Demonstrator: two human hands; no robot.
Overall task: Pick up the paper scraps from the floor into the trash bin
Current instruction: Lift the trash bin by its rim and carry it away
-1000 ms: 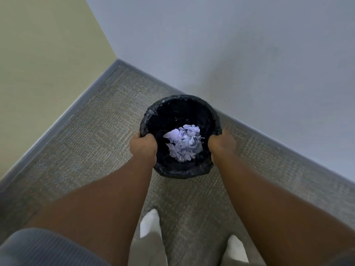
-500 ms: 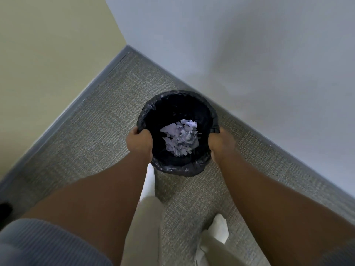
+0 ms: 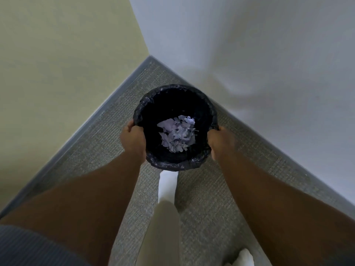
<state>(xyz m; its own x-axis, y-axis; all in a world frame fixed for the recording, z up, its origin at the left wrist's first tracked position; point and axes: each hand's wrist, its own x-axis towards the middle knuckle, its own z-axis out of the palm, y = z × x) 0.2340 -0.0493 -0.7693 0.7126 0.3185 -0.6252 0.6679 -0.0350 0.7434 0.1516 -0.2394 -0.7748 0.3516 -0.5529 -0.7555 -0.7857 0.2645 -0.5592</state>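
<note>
A round trash bin (image 3: 146, 101) lined with a black plastic bag is held in front of me above the grey carpet. A heap of pale lilac paper scraps (image 3: 177, 136) lies at its bottom. My left hand (image 3: 133, 140) grips the bin's left rim, fingers curled over the edge. My right hand (image 3: 221, 142) grips the right rim the same way. No loose scraps show on the visible floor.
I face a room corner: a beige wall (image 3: 57, 64) on the left and a white wall (image 3: 259, 64) on the right meet above a grey baseboard (image 3: 119, 89). My white-socked foot (image 3: 167, 186) is on the carpet just below the bin, the other (image 3: 244, 258) at the bottom right.
The bin, held in both hands, has come closer to the corner. One foot has stepped forward under it. Both grips are unchanged.
</note>
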